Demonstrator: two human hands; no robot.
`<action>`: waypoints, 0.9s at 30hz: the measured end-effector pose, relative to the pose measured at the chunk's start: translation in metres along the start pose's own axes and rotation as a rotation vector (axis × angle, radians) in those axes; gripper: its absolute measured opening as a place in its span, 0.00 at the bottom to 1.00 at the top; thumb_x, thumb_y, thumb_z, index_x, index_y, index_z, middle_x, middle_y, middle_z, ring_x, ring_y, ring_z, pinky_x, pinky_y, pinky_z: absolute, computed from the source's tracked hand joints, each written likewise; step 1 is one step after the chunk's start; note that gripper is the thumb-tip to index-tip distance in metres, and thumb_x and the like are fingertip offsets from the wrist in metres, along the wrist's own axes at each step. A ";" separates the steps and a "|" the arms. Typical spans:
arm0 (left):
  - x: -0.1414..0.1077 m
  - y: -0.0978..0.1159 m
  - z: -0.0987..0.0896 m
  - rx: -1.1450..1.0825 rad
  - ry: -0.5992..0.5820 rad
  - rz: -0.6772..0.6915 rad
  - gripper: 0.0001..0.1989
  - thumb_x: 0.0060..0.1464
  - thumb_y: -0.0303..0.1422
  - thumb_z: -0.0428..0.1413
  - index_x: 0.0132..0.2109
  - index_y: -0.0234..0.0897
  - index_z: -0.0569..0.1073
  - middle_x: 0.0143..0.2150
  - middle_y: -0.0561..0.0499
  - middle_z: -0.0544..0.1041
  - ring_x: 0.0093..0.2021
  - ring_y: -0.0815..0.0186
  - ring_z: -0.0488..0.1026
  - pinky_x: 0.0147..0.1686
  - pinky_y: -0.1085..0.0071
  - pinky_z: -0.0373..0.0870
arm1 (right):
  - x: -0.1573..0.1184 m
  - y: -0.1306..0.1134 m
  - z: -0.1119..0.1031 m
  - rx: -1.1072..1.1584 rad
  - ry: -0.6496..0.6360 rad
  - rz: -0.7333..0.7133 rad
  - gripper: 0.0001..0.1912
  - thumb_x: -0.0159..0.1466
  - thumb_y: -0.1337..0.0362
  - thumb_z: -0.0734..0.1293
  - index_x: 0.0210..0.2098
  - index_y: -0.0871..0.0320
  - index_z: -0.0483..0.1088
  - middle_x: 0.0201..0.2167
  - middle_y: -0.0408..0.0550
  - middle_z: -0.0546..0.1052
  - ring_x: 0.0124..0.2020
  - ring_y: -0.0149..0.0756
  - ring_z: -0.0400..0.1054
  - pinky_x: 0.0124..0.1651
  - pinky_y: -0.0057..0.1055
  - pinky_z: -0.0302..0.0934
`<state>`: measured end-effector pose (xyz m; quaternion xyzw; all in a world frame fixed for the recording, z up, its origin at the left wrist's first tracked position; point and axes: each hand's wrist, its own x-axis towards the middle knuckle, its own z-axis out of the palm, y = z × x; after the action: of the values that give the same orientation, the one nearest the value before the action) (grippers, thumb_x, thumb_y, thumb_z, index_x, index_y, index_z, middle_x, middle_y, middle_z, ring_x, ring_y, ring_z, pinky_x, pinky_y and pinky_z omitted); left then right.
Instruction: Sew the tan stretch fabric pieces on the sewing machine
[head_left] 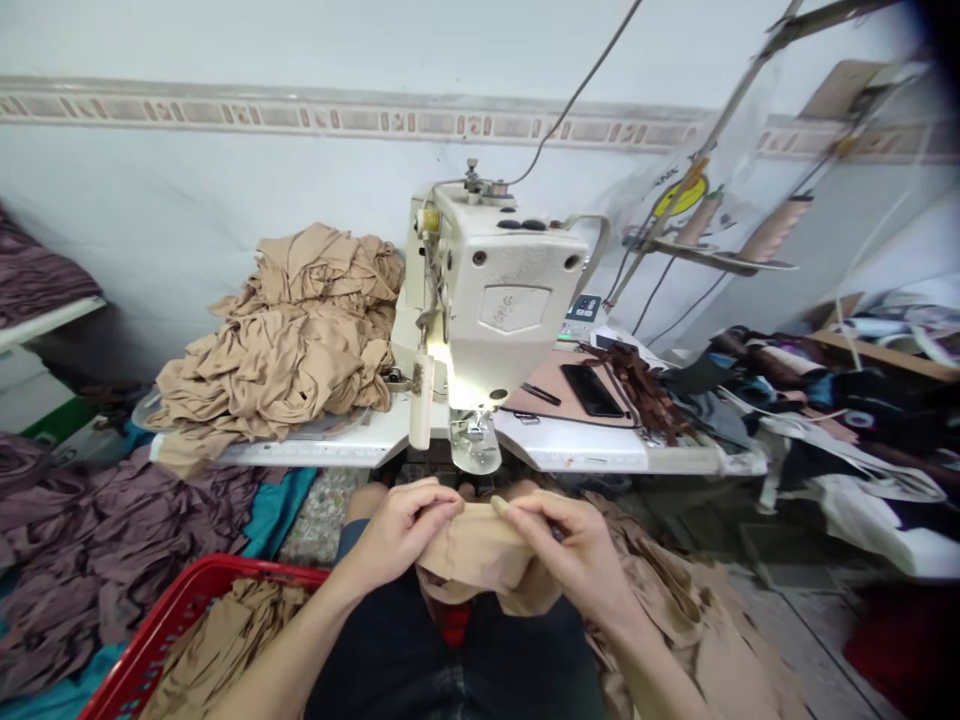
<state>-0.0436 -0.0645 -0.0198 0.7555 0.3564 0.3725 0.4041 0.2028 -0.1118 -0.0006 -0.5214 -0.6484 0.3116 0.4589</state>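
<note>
A piece of tan fabric [480, 550] is stretched between my two hands, just above my lap. My left hand [409, 525] pinches its upper left edge between thumb and fingers. At the upper right edge, my right hand [566, 535] pinches the same piece. The lower part of the cloth hangs in loose folds over my dark shorts. Directly beyond my hands stands a white sewing machine [502, 290], its lamp lit over the needle area. The cloth is apart from the machine's rounded arm end [476, 450].
A heap of tan fabric [300, 330] covers the table's left side. A phone [592, 388] and brown strips [645, 385] lie at right. A red basket [210, 570] holding tan cloth stands low left. More tan fabric [697, 620] hangs at my right. Thread cones [776, 225] sit on a stand.
</note>
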 end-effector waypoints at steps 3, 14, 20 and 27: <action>0.010 0.000 0.000 -0.103 0.030 -0.064 0.13 0.70 0.36 0.57 0.43 0.35 0.84 0.40 0.45 0.85 0.41 0.60 0.80 0.44 0.69 0.73 | 0.013 -0.001 0.000 0.019 0.054 0.003 0.18 0.69 0.53 0.71 0.29 0.58 0.81 0.25 0.46 0.79 0.27 0.37 0.69 0.33 0.32 0.61; 0.041 0.014 0.002 -0.189 0.264 -0.329 0.19 0.57 0.47 0.65 0.34 0.35 0.75 0.24 0.57 0.68 0.24 0.70 0.63 0.26 0.75 0.55 | 0.046 0.022 0.004 0.376 0.075 0.197 0.24 0.60 0.43 0.78 0.28 0.61 0.82 0.24 0.46 0.78 0.27 0.38 0.68 0.32 0.31 0.62; 0.059 0.008 0.005 -0.232 0.400 -0.240 0.14 0.57 0.42 0.66 0.37 0.38 0.72 0.23 0.61 0.63 0.22 0.71 0.60 0.26 0.75 0.55 | 0.057 0.033 0.007 0.381 0.168 0.182 0.23 0.60 0.45 0.79 0.27 0.60 0.81 0.26 0.47 0.80 0.30 0.41 0.71 0.35 0.33 0.64; 0.076 0.001 0.011 -0.370 0.393 -0.208 0.17 0.56 0.42 0.68 0.40 0.39 0.69 0.22 0.64 0.60 0.21 0.73 0.56 0.25 0.77 0.52 | 0.069 0.044 0.005 0.354 0.219 0.157 0.21 0.60 0.46 0.78 0.28 0.59 0.83 0.28 0.48 0.83 0.33 0.44 0.74 0.38 0.35 0.66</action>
<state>0.0013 -0.0052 -0.0029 0.5419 0.4294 0.5271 0.4941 0.2128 -0.0335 -0.0229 -0.5122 -0.4873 0.3967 0.5854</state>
